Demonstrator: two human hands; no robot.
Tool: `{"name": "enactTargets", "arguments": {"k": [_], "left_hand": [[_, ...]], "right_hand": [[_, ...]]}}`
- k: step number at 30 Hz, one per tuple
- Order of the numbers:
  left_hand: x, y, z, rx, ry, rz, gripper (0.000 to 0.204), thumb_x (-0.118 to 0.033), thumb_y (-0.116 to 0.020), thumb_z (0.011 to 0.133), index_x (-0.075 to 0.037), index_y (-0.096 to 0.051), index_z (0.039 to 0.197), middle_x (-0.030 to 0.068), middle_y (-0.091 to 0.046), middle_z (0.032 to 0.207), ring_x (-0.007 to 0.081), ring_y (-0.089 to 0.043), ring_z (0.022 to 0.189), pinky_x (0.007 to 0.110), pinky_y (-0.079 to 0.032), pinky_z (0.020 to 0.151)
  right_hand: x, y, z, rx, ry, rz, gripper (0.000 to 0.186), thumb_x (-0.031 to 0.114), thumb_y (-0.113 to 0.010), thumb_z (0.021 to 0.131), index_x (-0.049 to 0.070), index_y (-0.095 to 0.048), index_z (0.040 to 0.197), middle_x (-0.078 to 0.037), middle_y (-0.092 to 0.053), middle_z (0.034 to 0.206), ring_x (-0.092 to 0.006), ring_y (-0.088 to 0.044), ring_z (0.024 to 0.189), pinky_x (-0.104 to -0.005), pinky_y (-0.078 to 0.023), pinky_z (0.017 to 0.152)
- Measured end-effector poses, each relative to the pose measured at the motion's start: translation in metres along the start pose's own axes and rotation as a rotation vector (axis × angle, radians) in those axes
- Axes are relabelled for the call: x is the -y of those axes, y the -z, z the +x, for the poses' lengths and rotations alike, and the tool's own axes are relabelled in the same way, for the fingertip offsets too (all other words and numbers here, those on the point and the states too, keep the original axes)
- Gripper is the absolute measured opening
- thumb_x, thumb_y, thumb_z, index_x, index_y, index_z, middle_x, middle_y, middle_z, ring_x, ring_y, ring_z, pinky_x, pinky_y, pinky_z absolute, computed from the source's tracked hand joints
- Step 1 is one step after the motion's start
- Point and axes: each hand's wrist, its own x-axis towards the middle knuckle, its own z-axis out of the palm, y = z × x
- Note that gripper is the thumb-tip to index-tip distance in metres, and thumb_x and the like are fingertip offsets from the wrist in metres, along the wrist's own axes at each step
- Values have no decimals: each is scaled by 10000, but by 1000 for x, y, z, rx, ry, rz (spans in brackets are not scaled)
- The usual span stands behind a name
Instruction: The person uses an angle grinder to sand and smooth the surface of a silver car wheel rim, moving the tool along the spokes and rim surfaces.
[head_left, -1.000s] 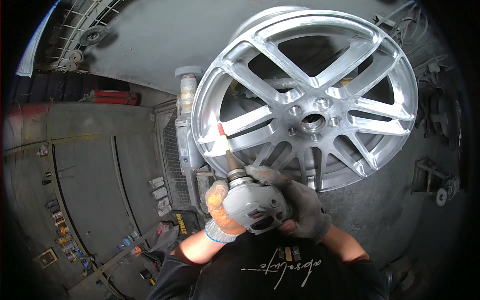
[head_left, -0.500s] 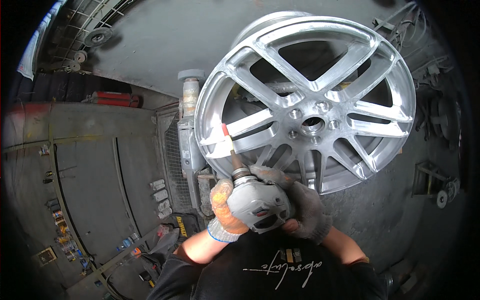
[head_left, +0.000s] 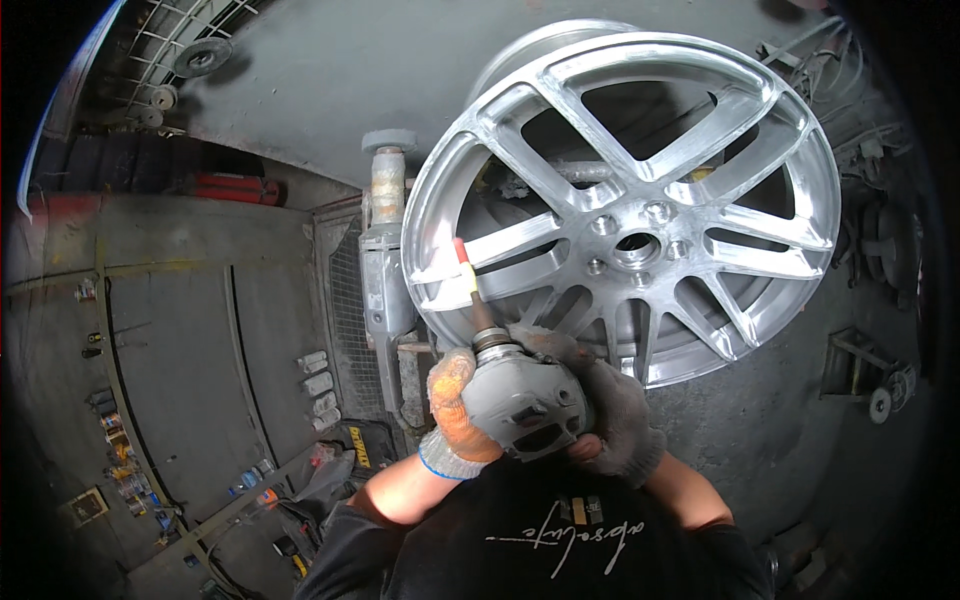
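A grey, dusty power grinder (head_left: 525, 400) is gripped between both my gloved hands, close to my chest. My left hand (head_left: 458, 405), in an orange-and-grey work glove, wraps its left side. On its right side, my right hand (head_left: 608, 410) is closed around the body in a dusty grey glove, with a bare fingertip showing below. From the grinder a slim shaft with a red-and-yellow tip (head_left: 466, 265) reaches up to the left part of a bare-metal alloy wheel rim (head_left: 640, 180), over a spoke near the outer edge. Whether the tip touches the metal I cannot tell.
Left of the rim, a second dusty power tool (head_left: 385, 270) with a round disc stands upright. Several pale cans (head_left: 318, 385) and a black bag (head_left: 365, 450) lie farther left. A red cylinder (head_left: 235, 188) is at the upper left. A metal stand (head_left: 860, 370) is at the right.
The rim, the grinder and both my hands appear slightly farther right in view, and the background has shifted a little too. Both hands keep the same hold.
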Motion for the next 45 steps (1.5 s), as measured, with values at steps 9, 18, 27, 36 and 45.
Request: {"name": "enactTargets", "arguments": {"k": [9, 18, 27, 36, 45], "left_hand": [[-2, 2, -7, -81, -7, 112, 895, -642, -596, 828, -47, -382, 1461, 220, -501, 1388, 376, -535, 1265, 540, -469, 1050], [3, -9, 20, 270, 3, -369, 864, -633, -591, 831, 1, -454, 1402, 241, -523, 1369, 374, -548, 1246, 523, -477, 1036], [18, -23, 46, 208, 86, -165, 532, -377, -555, 954, 19, -529, 1309, 203, -596, 1285, 337, -602, 1179, 467, -511, 1009], [31, -17, 57, 77, 163, -280, 518, -397, -554, 974, 32, -558, 1264, 213, -632, 1206, 347, -650, 1095, 515, -557, 942], [25, -12, 41, 59, 157, -290, 631, -497, -558, 942, 9, -537, 1318, 201, -617, 1258, 343, -637, 1128, 522, -549, 950]], "right_hand": [[14, -3, 9, 20, -9, 140, 971, 747, -607, 830, -22, -479, 1409, -222, -663, 1152, -396, -684, 1054, -462, -536, 904], [1, 2, -7, -41, -59, 33, 980, 762, -595, 824, -37, -494, 1384, -250, -654, 1071, -430, -680, 988, -463, -540, 841], [-3, 14, -15, -244, -92, 99, 986, 763, -521, 876, -64, -465, 1409, -251, -653, 1131, -382, -680, 1067, -431, -526, 900], [-7, 24, -20, -301, -117, 129, 993, 736, -532, 888, -124, -457, 1380, -282, -623, 1228, -372, -640, 1158, -417, -496, 974], [-8, 20, -20, -206, -117, 134, 953, 732, -594, 853, -62, -488, 1369, -237, -656, 1105, -382, -685, 1040, -420, -535, 873]]}}
